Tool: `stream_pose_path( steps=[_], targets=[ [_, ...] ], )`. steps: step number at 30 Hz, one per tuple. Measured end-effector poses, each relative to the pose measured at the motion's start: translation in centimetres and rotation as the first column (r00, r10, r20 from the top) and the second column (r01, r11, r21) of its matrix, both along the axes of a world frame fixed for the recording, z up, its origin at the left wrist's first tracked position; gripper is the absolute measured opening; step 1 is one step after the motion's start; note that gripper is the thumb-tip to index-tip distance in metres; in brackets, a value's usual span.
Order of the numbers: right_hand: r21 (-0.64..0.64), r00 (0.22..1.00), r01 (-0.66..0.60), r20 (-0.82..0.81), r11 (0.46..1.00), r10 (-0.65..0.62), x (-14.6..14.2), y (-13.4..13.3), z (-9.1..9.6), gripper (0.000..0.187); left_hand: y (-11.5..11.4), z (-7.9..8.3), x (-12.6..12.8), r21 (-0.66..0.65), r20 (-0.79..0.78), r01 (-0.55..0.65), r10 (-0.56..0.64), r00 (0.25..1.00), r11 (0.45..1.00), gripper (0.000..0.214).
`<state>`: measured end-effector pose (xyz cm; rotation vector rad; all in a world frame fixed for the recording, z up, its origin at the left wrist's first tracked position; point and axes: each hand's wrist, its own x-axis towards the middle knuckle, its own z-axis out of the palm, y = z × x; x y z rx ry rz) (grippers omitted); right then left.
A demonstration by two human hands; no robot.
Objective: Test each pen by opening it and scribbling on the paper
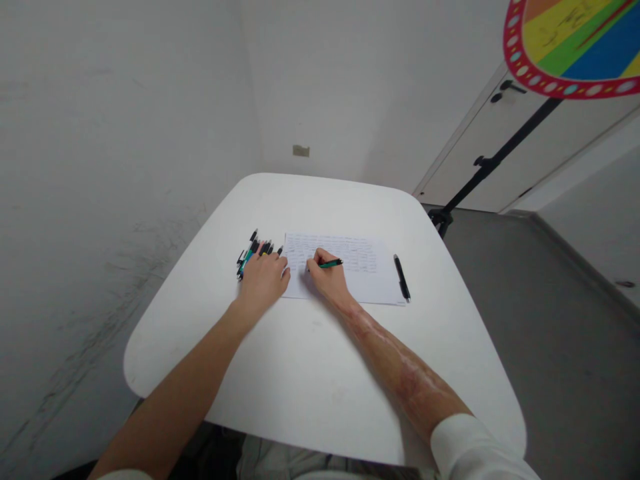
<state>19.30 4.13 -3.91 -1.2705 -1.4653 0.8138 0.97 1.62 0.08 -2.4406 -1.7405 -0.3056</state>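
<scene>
My right hand (326,272) is closed in a writing grip round a green-and-black pen (331,264). The pen's tip, hidden by my fingers, points down at a white sheet of paper (365,287). Rows of small handwriting fill the sheet's upper part. My left hand (265,277) lies palm down at the left edge of the paper, fingers stretched forward and thumb apart. Just beyond and beside it is a bunch of pens (246,259), partly covered by the hand; whether the fingers touch them I cannot tell. One black pen (401,278) lies alone along the paper's right edge.
The white table (320,373) has rounded corners and stands near a corner of two white walls. A wall plate (301,151) sits behind it. To the right, a colourful wheel (580,47) on a black stand (493,163) is in front of a white door (480,133).
</scene>
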Motion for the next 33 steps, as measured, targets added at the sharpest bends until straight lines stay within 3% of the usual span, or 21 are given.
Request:
stream_pose_path(
  steps=[14,19,22,27,33],
  targets=[
    [-0.015,0.999,0.037,-0.007,0.999,-0.037,0.1,0.0,-0.1,0.024,0.0,-0.2,0.0,0.001,0.006,-0.001,0.001,1.0,1.0,0.028],
    [-0.028,0.989,-0.065,-0.134,0.997,0.061,0.4,-0.1,0.7,0.018,-0.2,0.0,0.0,0.024,0.023,0.015,-0.016,1.0,1.0,0.032],
    [-0.081,0.976,-0.1,-0.2,0.992,0.083,1.0,-0.5,1.6,0.027,-0.3,-0.1,0.0,0.013,0.041,0.015,-0.015,0.999,1.0,0.041],
    [-0.076,0.972,-0.168,-0.178,0.983,0.152,3.9,-2.2,2.4,0.032,-0.6,-0.2,0.3,-0.03,0.059,0.066,-0.065,0.996,0.997,0.06],
    [-0.093,0.932,-0.305,-0.232,0.948,0.277,10.1,-5.0,1.7,0.063,-1.0,0.1,0.8,-0.074,0.038,0.103,-0.1,0.994,0.992,0.065]
  ],
)
